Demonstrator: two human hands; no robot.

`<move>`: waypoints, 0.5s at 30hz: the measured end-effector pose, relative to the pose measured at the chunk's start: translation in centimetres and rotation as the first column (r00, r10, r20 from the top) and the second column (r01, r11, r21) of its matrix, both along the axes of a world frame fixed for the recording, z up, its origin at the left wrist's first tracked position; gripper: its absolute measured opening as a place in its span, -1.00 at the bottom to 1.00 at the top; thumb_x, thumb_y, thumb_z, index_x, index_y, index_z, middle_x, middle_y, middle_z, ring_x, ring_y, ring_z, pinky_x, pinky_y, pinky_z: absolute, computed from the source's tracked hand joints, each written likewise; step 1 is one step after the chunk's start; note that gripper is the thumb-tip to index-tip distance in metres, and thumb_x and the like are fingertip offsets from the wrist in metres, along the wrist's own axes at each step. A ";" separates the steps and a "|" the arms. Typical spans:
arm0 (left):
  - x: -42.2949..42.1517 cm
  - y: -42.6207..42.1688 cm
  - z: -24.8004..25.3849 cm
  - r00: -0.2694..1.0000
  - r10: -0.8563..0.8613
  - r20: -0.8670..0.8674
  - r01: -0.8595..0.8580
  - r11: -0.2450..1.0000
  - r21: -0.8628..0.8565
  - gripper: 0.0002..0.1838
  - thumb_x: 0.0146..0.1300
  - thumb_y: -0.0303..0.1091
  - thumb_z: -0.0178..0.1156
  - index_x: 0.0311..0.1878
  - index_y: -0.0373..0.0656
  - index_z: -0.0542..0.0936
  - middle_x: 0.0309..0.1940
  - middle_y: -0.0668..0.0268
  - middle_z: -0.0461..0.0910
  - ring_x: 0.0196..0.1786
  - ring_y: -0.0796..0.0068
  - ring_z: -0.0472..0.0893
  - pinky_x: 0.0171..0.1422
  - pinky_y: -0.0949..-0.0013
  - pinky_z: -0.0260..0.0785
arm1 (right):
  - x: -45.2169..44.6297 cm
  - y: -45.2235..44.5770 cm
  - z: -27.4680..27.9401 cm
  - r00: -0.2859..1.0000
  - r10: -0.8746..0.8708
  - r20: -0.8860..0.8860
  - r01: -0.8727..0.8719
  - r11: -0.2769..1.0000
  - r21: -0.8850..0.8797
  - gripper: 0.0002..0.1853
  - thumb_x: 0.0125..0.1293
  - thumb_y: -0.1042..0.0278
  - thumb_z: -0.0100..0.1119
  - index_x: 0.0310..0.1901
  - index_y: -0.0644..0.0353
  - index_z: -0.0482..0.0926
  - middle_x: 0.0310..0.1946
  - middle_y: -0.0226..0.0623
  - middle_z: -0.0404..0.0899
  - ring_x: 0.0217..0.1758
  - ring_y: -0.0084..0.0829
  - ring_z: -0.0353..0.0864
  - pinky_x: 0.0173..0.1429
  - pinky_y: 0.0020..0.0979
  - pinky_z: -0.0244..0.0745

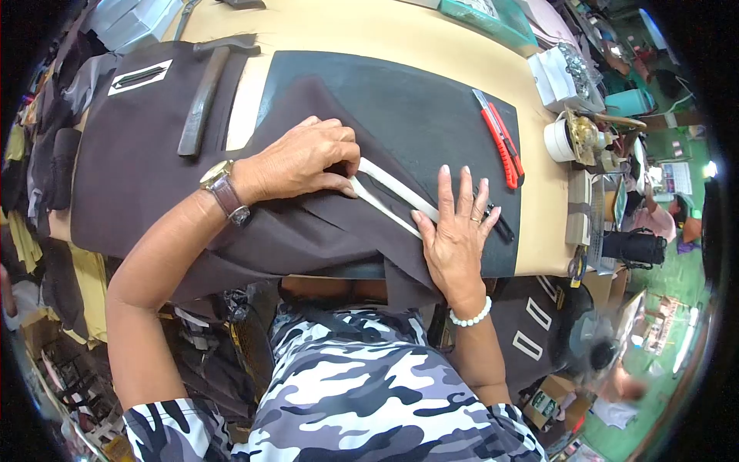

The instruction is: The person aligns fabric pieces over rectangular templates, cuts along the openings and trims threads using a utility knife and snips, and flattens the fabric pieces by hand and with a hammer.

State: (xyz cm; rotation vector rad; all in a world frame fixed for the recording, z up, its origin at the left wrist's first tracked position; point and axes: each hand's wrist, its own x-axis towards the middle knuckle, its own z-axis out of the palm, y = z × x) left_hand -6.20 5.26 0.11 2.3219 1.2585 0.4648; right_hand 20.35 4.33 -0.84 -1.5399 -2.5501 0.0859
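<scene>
Dark brown fabric lies over the dark cutting mat and folds down at the table's front edge. A narrow slit framed by white strips runs diagonally across it. At the slit's upper left end my left hand pinches the fabric, its fingers curled. My right hand rests at the lower right end with fingers spread, thumb on the white strip. A black pen lies just beyond its fingers. The red cutter sits on the mat, its blade pointing to the upper left.
A hammer lies on more brown fabric at the left, near a white-framed slit. At the right edge of the table are a white box and a tape roll. Another fabric piece hangs at lower right.
</scene>
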 end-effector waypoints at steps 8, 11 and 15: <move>-0.4 -0.5 -0.6 0.999 0.042 0.025 -0.045 0.993 0.106 -0.68 -0.01 -0.13 0.36 -0.29 -0.09 0.52 -0.27 0.34 0.45 -0.11 0.31 0.43 -0.02 0.29 0.21 | -6.1 1.5 -1.3 0.988 0.150 -0.033 -0.146 0.983 0.108 -0.30 0.26 0.02 0.10 0.41 -0.13 0.13 0.42 -0.03 0.00 0.47 0.18 -0.13 0.30 0.45 -0.27; -0.2 -0.6 -0.4 0.998 0.067 -0.005 -0.067 0.994 0.091 -0.67 0.01 -0.12 0.34 -0.27 -0.10 0.52 -0.27 0.34 0.44 -0.11 0.30 0.43 -0.02 0.27 0.22 | -7.2 1.7 -1.6 0.979 0.195 -0.056 -0.187 0.974 0.126 -0.30 0.26 0.04 0.11 0.41 -0.15 0.12 0.41 -0.04 0.02 0.47 0.18 -0.12 0.30 0.46 -0.26; -0.5 -1.1 -0.2 0.999 0.043 -0.028 -0.040 0.994 0.102 -0.56 -0.02 -0.11 0.37 -0.15 -0.15 0.51 -0.16 0.25 0.46 -0.02 0.24 0.44 0.05 0.24 0.25 | -5.8 1.5 -0.5 0.958 0.272 -0.088 -0.272 0.962 0.011 -0.21 0.19 -0.01 0.19 0.43 -0.13 0.09 0.42 -0.05 -0.01 0.48 0.16 -0.14 0.30 0.47 -0.26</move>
